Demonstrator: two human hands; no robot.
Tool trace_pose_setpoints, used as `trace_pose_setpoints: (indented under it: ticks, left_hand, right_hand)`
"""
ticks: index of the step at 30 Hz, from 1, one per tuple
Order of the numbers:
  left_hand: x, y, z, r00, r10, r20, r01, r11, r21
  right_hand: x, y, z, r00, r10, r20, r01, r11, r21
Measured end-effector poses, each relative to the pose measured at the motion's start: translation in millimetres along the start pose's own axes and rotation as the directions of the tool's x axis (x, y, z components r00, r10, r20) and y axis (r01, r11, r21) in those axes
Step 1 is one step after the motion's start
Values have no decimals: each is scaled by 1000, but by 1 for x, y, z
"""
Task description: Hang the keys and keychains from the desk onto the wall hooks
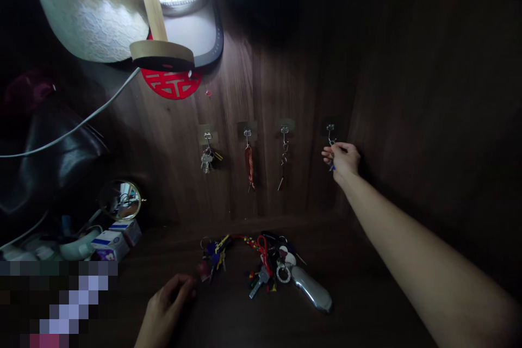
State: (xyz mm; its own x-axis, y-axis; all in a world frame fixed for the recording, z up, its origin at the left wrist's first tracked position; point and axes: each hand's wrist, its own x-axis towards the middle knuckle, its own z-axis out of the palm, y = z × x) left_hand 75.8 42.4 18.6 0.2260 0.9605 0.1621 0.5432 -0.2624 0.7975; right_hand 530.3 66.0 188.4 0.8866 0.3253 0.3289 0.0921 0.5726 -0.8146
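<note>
A round mirror sits by small boxes, a glowing lamp higher up.

Left hand, seven o'clock; right hand, three o'clock: both showing bare. Bare right forearm, four o'clock: tapering wristward.

Unreadable tiny lettering on cap, half-hidden character on red disc

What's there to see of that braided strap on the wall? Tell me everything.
The braided strap is reddish-brown and looks like leather or cord. Its top seems looped over the metal hook second from left. It hangs nearly straight down against the wood-grained wall, its lower tip too dim to distinguish. Neither left hand nor right hand touches it.
</note>
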Motion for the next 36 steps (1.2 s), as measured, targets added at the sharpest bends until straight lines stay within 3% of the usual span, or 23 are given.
trace_pose_setpoints:
  ticks: [6,13,20,25,28,30,32,36]
  left_hand:
    - [1,1,-1,1000,3,2,-3,1000,13]
    - [-4,9,-3,999,33,5,-33,999,40]
    - [-6,4,-3,998,68,-14,-67,997,49]
    - [-7,2,-2,993,117,-22,-115,991,73]
    - [-8,1,-3,990,140,-19,-138,987,78]
    - [-9,1,-3,988,152,-18,-150,984,93]
    - [-10,1,-3,988,155,-12,-153,981,121]
    - [-11,2,-3,988,157,-1,-155,975,159]
  right_hand:
    - [-14,7,-4,974,222,50,-221,975,-24]
    - [-45,18,-23,939,328,106,-325,945,-44]
    - [-86,31,-37,927,321,197,-310,947,-82]
    - [-141,45,-43,889,307,339,-262,949,-172]
    - [-179,59,-51,862,241,446,-126,954,-272]
    - [-202,68,-59,815,157,558,58,936,-346]
    - [-220,75,-68,730,47,682,298,876,-379]
    - [-246,77,-83,519,-106,848,698,626,-349]
